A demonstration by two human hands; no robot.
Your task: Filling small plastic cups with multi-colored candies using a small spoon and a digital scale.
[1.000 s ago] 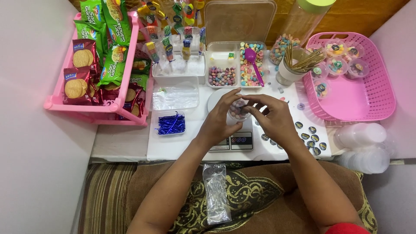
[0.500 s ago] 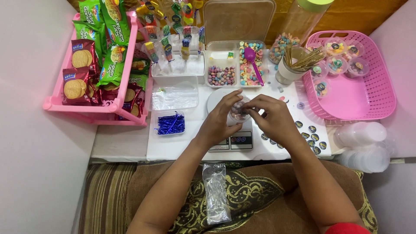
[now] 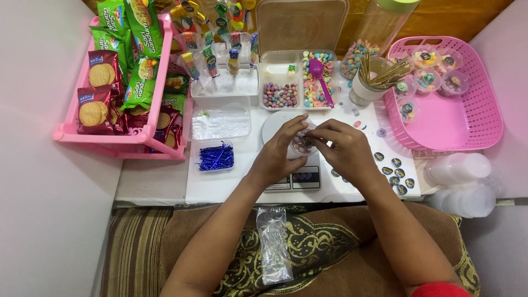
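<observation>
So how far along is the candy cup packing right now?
Done: several filled cups sit in the pink basket. In hand: the left hand and right hand hold one small clear cup with candy inside over the scale; whether its lid is on is hidden. Left: a stack of empty cups lies to the right, and round stickers wait on the table.

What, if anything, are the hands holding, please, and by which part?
Both the left hand and right hand hold a small clear cup of sweets by its rim, above the scale.
</observation>
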